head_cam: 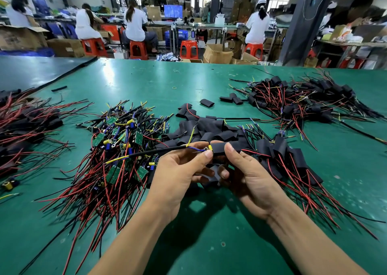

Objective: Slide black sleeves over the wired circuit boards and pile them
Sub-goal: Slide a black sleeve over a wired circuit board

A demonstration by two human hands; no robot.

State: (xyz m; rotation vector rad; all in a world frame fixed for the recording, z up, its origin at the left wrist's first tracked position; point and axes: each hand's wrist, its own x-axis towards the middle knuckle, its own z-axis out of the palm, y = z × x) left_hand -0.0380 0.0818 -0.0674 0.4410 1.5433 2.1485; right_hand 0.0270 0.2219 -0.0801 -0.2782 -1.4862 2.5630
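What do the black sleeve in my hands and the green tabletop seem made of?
Black sleeve: matte, flattened soft tubing, probably heat-shrink plastic. Green tabletop: smooth mat mirroring window light, likely rubber or vinyl.

One wide-angle view, worn on the person's head, looks forward and down across the flat green-matted counter [146, 82]. It sits close over the work: the left hand [178, 176] and right hand [249, 176] reach in from the near edge and meet at centre frame. The counter's far edge crosses the upper third. Beyond it, far off, seated workers [135, 25] on red plastic stools [138, 49] face away.
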